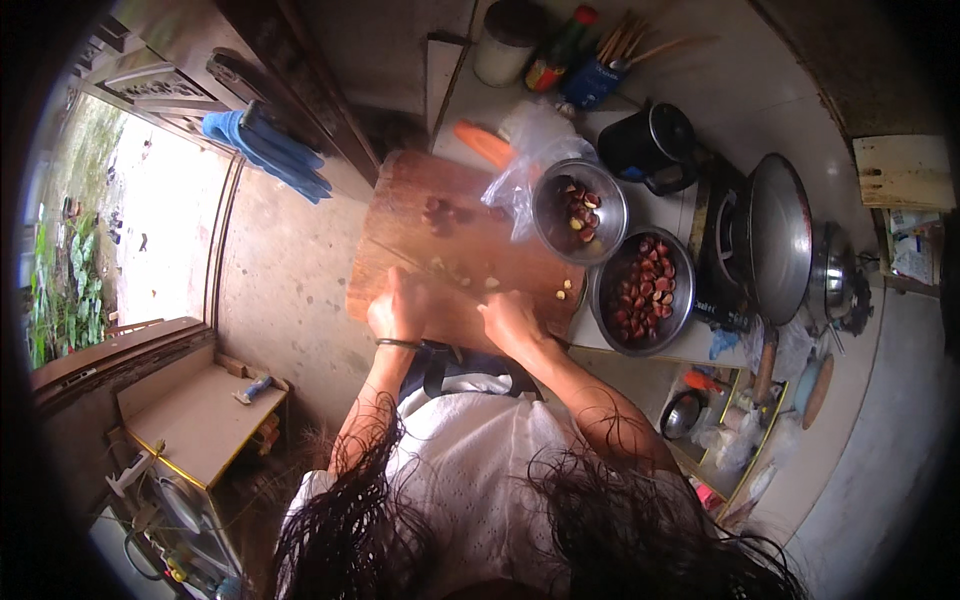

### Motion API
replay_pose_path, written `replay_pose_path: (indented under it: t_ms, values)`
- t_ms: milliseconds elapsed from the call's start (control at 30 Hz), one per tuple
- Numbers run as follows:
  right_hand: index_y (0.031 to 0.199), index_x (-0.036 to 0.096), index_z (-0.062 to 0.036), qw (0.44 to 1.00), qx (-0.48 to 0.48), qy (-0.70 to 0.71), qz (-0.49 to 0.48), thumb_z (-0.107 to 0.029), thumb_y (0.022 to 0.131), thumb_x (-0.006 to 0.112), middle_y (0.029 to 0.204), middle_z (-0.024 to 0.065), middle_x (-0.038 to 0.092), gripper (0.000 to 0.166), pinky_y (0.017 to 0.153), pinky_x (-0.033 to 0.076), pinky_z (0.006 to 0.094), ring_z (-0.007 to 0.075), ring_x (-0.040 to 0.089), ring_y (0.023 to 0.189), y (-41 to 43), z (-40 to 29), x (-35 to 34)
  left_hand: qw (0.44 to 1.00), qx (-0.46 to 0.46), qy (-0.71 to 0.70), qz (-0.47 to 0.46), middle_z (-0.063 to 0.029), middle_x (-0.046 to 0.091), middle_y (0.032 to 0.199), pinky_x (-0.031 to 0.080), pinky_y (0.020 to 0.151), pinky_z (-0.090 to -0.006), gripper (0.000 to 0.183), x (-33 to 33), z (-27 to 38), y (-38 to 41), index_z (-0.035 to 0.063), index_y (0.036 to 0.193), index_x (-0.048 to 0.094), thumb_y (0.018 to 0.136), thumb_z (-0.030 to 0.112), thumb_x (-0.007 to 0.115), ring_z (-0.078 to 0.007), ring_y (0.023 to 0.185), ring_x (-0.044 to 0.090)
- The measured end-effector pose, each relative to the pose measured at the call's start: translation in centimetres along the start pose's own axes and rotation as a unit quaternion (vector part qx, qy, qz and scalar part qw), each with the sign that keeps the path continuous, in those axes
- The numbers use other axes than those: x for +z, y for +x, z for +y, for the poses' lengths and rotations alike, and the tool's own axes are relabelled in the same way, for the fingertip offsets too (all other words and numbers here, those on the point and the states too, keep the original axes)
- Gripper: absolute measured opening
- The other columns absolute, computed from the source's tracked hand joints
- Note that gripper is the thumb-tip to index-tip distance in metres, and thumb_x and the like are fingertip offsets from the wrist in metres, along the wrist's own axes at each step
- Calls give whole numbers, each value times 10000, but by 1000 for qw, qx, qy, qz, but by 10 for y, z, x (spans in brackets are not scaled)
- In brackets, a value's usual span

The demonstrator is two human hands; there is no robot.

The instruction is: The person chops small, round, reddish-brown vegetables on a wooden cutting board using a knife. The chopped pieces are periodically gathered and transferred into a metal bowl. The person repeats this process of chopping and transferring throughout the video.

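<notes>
My left hand (397,307) is curled low over the near left part of a wooden cutting board (465,176), a dark band at its wrist. Whether its fingers hold anything is hidden. My right hand (516,321) is closed over the board's near edge. From it a thin, motion-blurred knife (420,264) seems to slant toward the far left. Pale peeled pieces (491,283) lie just beyond the hands, and two small pale pieces (564,289) are near the right edge. A blurred cluster of brown chestnuts (442,212) sits farther back on the board.
Right of the board, one steel bowl (545,199) holds a few cut chestnuts and another steel bowl (600,319) holds many. Behind are a carrot (486,144), plastic bag (510,195), black mug (626,142) and sauce bottle (551,60). A wok (780,232) sits at far right.
</notes>
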State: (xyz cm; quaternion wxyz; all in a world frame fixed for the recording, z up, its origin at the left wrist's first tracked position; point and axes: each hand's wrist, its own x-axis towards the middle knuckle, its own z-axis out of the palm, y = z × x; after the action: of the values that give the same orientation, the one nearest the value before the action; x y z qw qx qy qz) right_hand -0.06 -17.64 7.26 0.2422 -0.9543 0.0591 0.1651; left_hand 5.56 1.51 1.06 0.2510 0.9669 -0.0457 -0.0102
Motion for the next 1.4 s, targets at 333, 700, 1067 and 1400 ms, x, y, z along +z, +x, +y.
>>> replay_pose_path:
  t_ms: [333,700,1067,1400]
  values:
    - [860,709,36,969,89,135,186,-269,884,693,733,285,611,307,587,505,436,404,677,734,-47,4,-74,914,37,-396,-81,-53,670,875,527,705,-244,212,-22,96,10,-11,1054,560,911,89,680,-89,801,636]
    - [918,711,62,918,95,174,344,-153,906,669,799,256,671,219,630,517,393,387,691,744,-97,12,-121,932,98,-322,-132,-85,699,851,513,595,-349,324,14,163,23,48,1115,584,840,170,704,-215,635,658]
    - [899,693,10,923,80,208,315,-157,906,664,785,239,648,170,599,497,413,421,654,736,-87,13,-94,983,19,-169,63,-154,561,1097,511,668,-433,310,-11,38,46,73,1086,590,826,203,699,-328,824,628]
    - [979,725,-84,967,44,89,237,-201,884,676,826,176,696,158,632,541,434,384,682,762,-71,-16,-60,991,108,-73,8,-172,666,934,523,623,-459,299,24,8,91,89,1027,610,768,191,719,-389,733,657]
